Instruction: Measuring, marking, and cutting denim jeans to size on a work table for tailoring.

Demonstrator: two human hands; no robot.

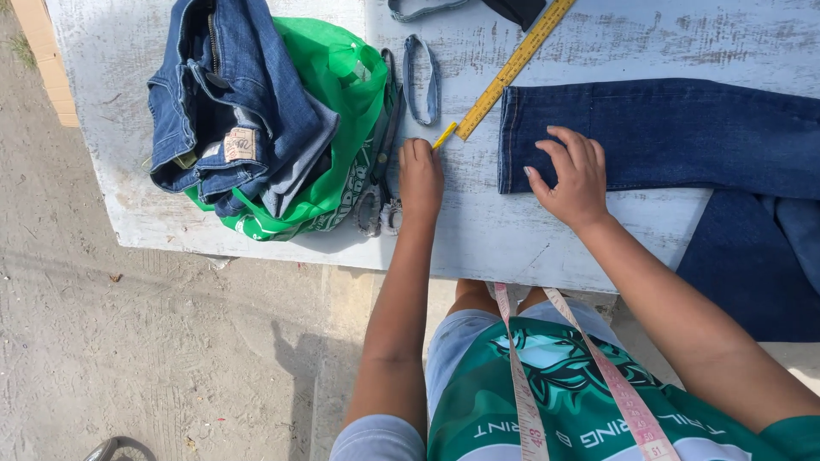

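Note:
My left hand (420, 175) rests as a fist on the white table (478, 230), closed on a small yellow chalk or pencil (444, 135) whose tip pokes out toward the end of a yellow ruler (512, 68). My right hand (574, 175) lies flat with fingers spread on the hem end of a dark blue jeans leg (675, 128) stretched across the table. It presses the cloth and grips nothing. A pair of scissors (384, 162) lies just left of my left hand.
A green bag (342, 94) with folded jeans (231, 94) on it sits at the table's left. A cut denim strip (421, 77) lies beside the ruler. A pink measuring tape (521, 384) hangs from my neck. Sandy ground lies to the left.

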